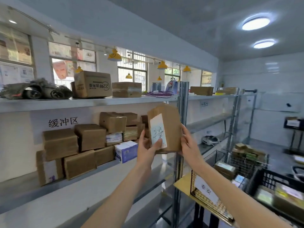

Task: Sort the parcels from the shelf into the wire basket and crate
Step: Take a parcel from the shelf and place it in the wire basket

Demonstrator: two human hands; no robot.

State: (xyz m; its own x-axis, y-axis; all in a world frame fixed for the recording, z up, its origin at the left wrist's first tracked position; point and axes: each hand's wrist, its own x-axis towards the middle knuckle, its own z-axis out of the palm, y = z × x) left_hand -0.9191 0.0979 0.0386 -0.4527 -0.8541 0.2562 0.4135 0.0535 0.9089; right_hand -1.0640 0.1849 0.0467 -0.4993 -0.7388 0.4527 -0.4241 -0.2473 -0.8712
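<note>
The fingers [157, 143] of the left hand [146, 150] and right hand [189, 143] clasp a brown parcel [171, 127] at its lower corners, held upright in the air off the shelf's [98, 168] front edge. The grip is low, so the parcel could tip. Its label [158, 133] looks turned around; misreading it could mean choosing wrongly between wire basket [246, 163] and crate [269, 180].
</note>
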